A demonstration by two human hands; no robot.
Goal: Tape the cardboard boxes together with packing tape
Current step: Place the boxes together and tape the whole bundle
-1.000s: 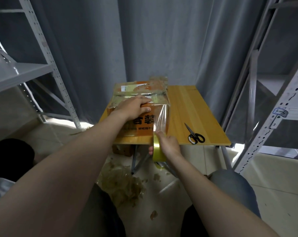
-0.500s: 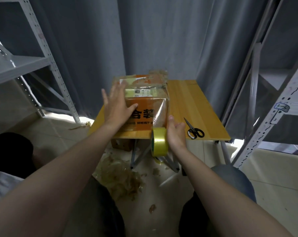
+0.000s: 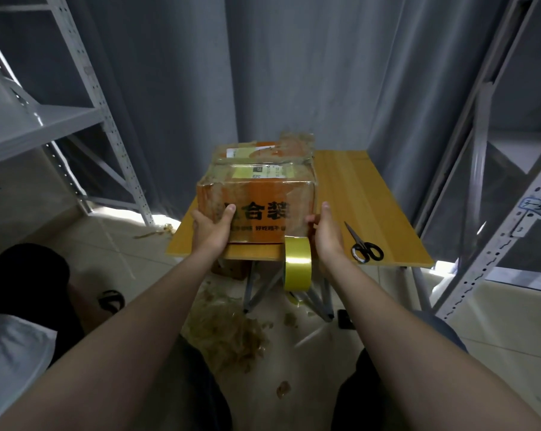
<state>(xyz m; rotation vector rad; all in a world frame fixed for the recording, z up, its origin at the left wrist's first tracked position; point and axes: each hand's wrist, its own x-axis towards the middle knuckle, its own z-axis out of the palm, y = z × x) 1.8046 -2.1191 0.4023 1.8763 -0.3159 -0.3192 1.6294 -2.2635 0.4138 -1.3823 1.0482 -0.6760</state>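
I am gripping the lower left corner of the cardboard boxes with my left hand, thumb on the near face. My right hand is clasping the lower right corner. The boxes are sitting on the wooden table.

Count:
- two boxes, one behind the other
- one tape roll, hanging off the near face
- one pair of scissors

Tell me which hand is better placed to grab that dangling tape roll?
Probably the right hand: the tape roll hangs from the box beside it, and the scissors lie on that side too. The left hand grips the opposite corner.
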